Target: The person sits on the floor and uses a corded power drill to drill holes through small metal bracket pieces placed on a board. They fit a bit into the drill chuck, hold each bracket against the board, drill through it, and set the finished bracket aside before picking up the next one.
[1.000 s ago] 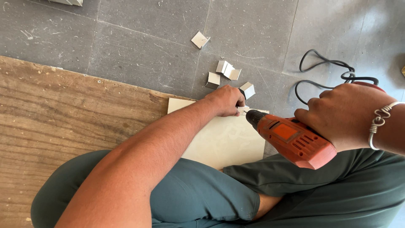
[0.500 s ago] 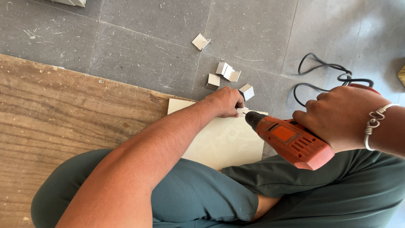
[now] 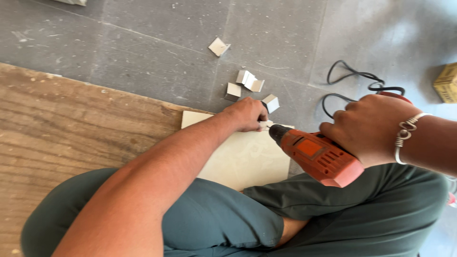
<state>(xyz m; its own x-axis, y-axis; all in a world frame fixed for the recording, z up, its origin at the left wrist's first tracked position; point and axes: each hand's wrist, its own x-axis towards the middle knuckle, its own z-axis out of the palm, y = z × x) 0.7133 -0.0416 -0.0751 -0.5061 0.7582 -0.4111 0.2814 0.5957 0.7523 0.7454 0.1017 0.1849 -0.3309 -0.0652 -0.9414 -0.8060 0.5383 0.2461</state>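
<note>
Site was a floor-level tiling or carpentry work area, not a bench. Evidence: grey stone floor (image 3: 143, 52), rough wooden board (image 3: 71, 128), corded orange power drill (image 3: 316, 154), cream tile (image 3: 243, 159), small cut tile pieces (image 3: 250, 81) scattered about.

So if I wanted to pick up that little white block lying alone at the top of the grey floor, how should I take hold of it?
Pinch the lone white block from above, fingers on two opposite side edges. It lies flat on the grey floor, apart from the other blocks, so probably nothing crowds its sides.
</note>
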